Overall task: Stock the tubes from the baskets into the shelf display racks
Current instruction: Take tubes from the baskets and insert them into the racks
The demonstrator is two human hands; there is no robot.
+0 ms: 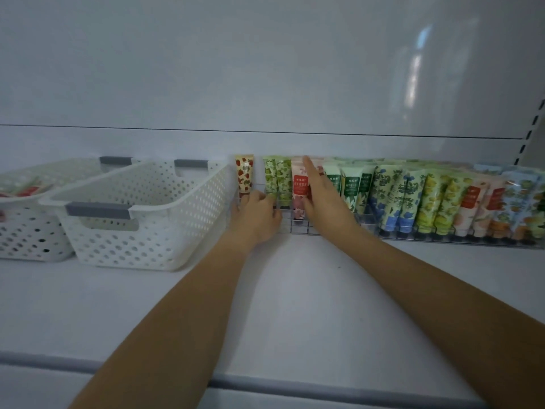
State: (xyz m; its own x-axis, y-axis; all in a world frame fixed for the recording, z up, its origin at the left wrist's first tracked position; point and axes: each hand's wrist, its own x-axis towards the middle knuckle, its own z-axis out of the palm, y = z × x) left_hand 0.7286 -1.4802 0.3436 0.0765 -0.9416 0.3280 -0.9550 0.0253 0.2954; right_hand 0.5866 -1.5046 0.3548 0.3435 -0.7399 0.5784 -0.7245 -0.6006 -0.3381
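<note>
Tubes (413, 199) first: from the head cam they stand upright, packed side by side, in a clear display rack (442, 242). The rack runs along the back of the shelf (295, 290), from the middle of the frame out to the right edge. Leftmost in the rack is a strawberry tube (244, 175) standing a bit apart, then two green tubes (277, 178), then a pink tube (299, 184) with a red label.

Left hand (256, 215) sits at the rack's left end, fingers curled at the front edge just below the strawberry tube. Honestly can't tell if that grip has the tube's bottom, the rack's rail or nothing at all. Right hand (323, 196) is released, fingers stretched out flat against the pink tube and its neighbours, index fingertip up at the pink tube's top.

Over on the left of the frame sit two white perforated baskets with grey handles. The near basket (141, 231) is just beside the rack. The far basket (26, 231) is at the left edge, with what look like a few more tubes lying in it, pretty blurry.
</note>
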